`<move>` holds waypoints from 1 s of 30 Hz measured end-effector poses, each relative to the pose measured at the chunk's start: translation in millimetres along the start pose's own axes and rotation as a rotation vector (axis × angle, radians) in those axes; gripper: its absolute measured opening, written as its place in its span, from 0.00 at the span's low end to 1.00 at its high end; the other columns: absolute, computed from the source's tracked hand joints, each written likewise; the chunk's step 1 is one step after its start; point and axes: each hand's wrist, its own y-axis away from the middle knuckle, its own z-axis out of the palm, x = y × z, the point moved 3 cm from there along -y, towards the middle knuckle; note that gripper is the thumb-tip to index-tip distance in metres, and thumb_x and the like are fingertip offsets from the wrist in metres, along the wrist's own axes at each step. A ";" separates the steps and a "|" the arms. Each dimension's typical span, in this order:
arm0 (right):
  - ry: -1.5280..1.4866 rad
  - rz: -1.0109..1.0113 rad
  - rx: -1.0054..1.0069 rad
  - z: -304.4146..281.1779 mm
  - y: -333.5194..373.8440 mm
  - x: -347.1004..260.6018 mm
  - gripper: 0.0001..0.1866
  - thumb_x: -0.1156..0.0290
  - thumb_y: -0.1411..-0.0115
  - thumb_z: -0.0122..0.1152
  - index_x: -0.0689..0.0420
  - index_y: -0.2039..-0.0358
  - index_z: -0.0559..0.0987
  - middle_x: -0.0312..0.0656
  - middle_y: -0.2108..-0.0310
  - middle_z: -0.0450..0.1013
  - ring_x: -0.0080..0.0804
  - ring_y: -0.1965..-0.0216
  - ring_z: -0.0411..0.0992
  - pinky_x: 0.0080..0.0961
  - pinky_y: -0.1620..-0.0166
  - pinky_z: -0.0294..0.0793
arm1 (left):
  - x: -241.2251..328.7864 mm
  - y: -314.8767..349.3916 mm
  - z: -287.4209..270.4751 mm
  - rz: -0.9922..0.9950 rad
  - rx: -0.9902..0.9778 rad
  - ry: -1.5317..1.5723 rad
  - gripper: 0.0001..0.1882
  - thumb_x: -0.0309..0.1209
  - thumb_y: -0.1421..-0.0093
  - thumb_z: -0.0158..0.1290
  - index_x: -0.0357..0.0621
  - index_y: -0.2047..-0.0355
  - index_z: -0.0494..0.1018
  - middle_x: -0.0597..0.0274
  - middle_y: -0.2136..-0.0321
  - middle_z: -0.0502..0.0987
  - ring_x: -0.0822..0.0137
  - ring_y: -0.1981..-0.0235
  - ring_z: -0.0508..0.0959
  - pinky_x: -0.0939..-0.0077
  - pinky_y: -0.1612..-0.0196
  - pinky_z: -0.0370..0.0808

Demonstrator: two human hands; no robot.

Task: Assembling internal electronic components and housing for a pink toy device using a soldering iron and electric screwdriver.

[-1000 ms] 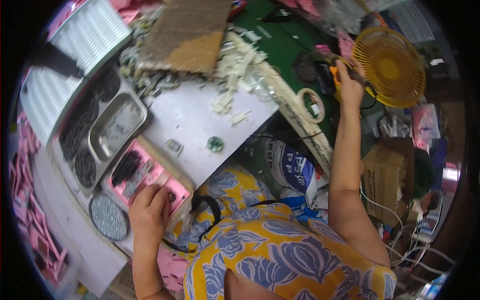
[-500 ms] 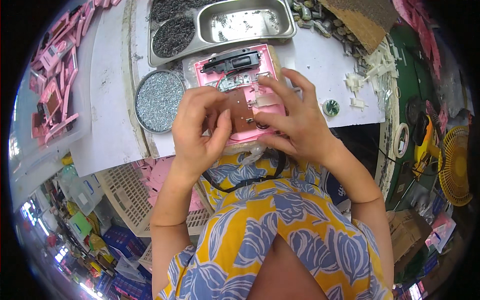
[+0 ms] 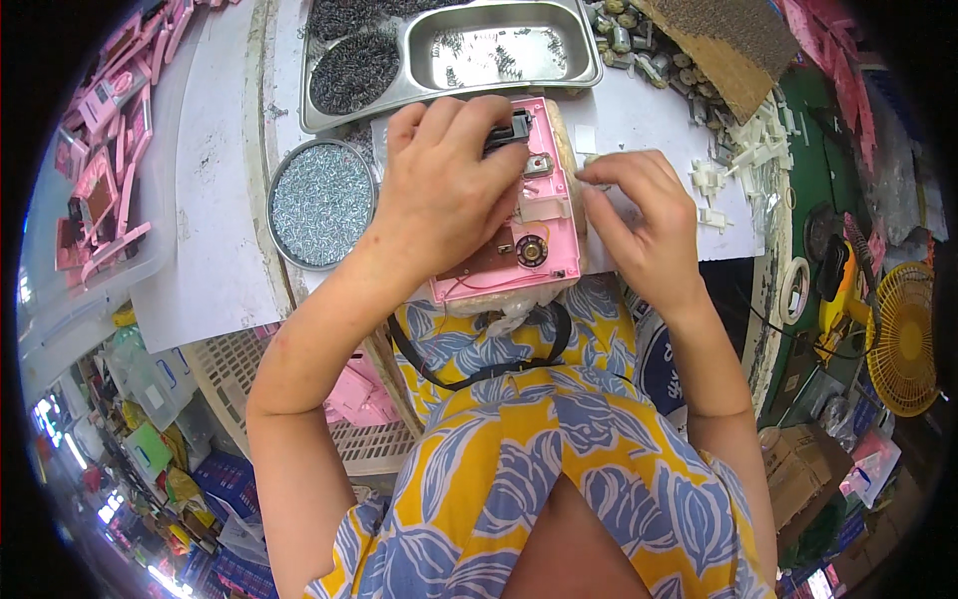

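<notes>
A pink plastic casing (image 3: 564, 225) lies face-up on a padded block before me, its inside showing. My left hand (image 3: 444, 185) reaches across its upper left, fingers bent and closed around a black plastic part (image 3: 512, 132) at the far end. A brown circuit board (image 3: 479, 262) is partly covered by that hand. Nearer me in the casing sits a small round speaker (image 3: 532, 251), with a whitish plastic piece (image 3: 545, 209) above it. Just right of the casing's edge, my right hand (image 3: 644, 220) is closed, thumb and forefinger nearly together; what they hold is too small to make out.
A round dish of small silvery screws (image 3: 321, 205) stands left. Behind is a steel tray (image 3: 499, 85) with dark springs. Small motors (image 3: 649, 60) and white plastic parts (image 3: 753, 140) lie at the right. A clear bin (image 3: 160, 255) with pink casings is far left.
My left hand has moved up and right, from the circuit board to the black part. My right hand has left the casing's interior and moved right. The speaker now shows clearly.
</notes>
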 end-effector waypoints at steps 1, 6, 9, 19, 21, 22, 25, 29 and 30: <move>0.062 -0.060 0.046 5.3 -11.7 -2.7 0.08 0.69 0.46 0.67 0.59 0.69 0.82 0.43 0.71 0.78 0.43 0.67 0.74 0.35 0.62 0.74 | -2.7 1.1 -1.3 -0.013 0.000 -0.019 0.15 0.34 0.53 0.65 0.53 0.63 0.80 0.61 0.53 0.73 0.58 0.51 0.73 0.59 0.47 0.62; 0.343 0.010 -0.129 22.9 -38.4 -7.9 0.12 0.62 0.46 0.67 0.57 0.76 0.79 0.42 0.75 0.77 0.42 0.69 0.76 0.39 0.68 0.76 | -6.5 13.4 4.3 -0.054 0.022 -0.024 0.14 0.34 0.51 0.65 0.52 0.62 0.81 0.61 0.52 0.73 0.58 0.53 0.73 0.60 0.47 0.62; 0.460 0.000 -0.177 24.7 -42.2 -13.3 0.11 0.62 0.47 0.67 0.57 0.76 0.79 0.43 0.75 0.78 0.44 0.69 0.78 0.40 0.67 0.77 | -5.8 18.5 5.3 -0.078 0.038 -0.003 0.15 0.34 0.50 0.64 0.52 0.60 0.82 0.61 0.51 0.74 0.58 0.54 0.73 0.60 0.48 0.62; 0.624 -0.061 -0.251 37.2 -44.2 -22.5 0.07 0.68 0.51 0.65 0.58 0.74 0.82 0.44 0.73 0.79 0.43 0.70 0.78 0.39 0.69 0.78 | -6.1 18.4 11.1 -0.051 0.052 0.003 0.15 0.35 0.49 0.64 0.51 0.60 0.82 0.58 0.49 0.74 0.55 0.52 0.73 0.58 0.46 0.62; 0.746 -0.218 -0.345 45.0 -40.3 -39.2 0.07 0.67 0.52 0.65 0.57 0.74 0.83 0.43 0.72 0.79 0.40 0.68 0.78 0.36 0.69 0.78 | -6.4 23.7 8.5 -0.065 0.012 -0.025 0.16 0.36 0.48 0.62 0.50 0.59 0.81 0.59 0.49 0.74 0.56 0.51 0.72 0.55 0.44 0.60; 0.785 -0.297 -0.429 43.6 -39.5 -51.9 0.07 0.67 0.52 0.64 0.56 0.74 0.83 0.42 0.71 0.78 0.39 0.67 0.78 0.33 0.69 0.78 | -3.6 22.3 3.6 -0.060 0.013 -0.029 0.16 0.37 0.48 0.61 0.49 0.58 0.80 0.60 0.49 0.73 0.57 0.51 0.72 0.54 0.43 0.59; 0.845 -0.317 -0.386 37.7 -37.5 -55.3 0.05 0.69 0.55 0.64 0.56 0.77 0.81 0.40 0.77 0.73 0.36 0.72 0.74 0.27 0.74 0.76 | 4.2 23.0 -1.5 0.001 -0.024 -0.045 0.20 0.38 0.47 0.61 0.48 0.54 0.79 0.60 0.45 0.73 0.55 0.48 0.71 0.52 0.39 0.56; 0.560 -0.020 -0.431 -10.6 -59.7 -29.7 0.05 0.69 0.46 0.63 0.57 0.73 0.83 0.44 0.73 0.77 0.36 0.69 0.78 0.30 0.69 0.78 | 1.4 24.5 -3.0 0.159 -0.173 -0.058 0.26 0.43 0.47 0.60 0.46 0.49 0.77 0.59 0.39 0.70 0.53 0.43 0.66 0.46 0.35 0.52; 0.451 0.090 -0.362 -36.0 -65.4 -17.1 0.06 0.69 0.44 0.63 0.57 0.72 0.83 0.45 0.72 0.78 0.36 0.68 0.79 0.31 0.68 0.78 | -0.9 26.9 -3.8 0.193 -0.221 -0.058 0.29 0.46 0.46 0.59 0.46 0.46 0.76 0.60 0.37 0.68 0.53 0.41 0.66 0.44 0.33 0.50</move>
